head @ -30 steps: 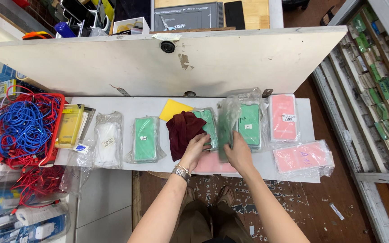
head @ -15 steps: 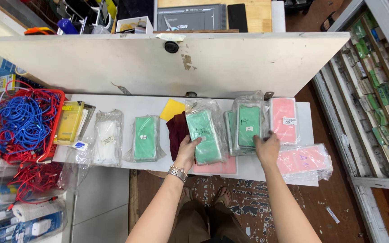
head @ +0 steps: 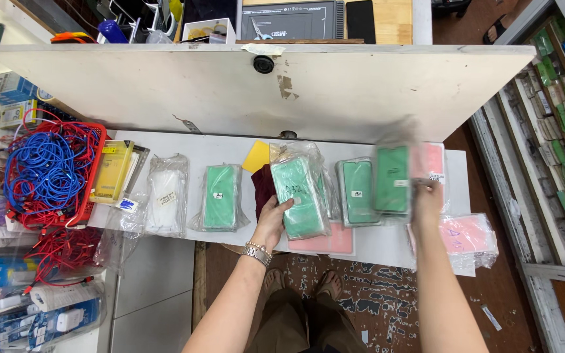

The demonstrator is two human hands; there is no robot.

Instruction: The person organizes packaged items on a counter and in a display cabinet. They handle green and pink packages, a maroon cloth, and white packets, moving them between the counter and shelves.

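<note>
Left hand (head: 271, 219) clamped on clear-bagged pack of green flat sheets (head: 301, 196), tilted over dark red cloth (head: 264, 189), mid white shelf (head: 184, 151).

Right hand (head: 426, 199) pinches 2nd green bagged pack (head: 392, 180), raised, blurred.

Advice: support pack from below; slippery film.

Obstacles: bagged green packs (head: 358, 193) close alongside; pink packs (head: 469, 235) at shelf edge; red basket of blue cables (head: 93, 176) well left.

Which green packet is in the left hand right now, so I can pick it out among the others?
Start at the white shelf below the big white board. Near its middle, the left hand grips a clear bag of green phone cases. Unlike the flat green packets on either side, it is tilted, lifted off the shelf, and overlaps a dark maroon item.
</note>
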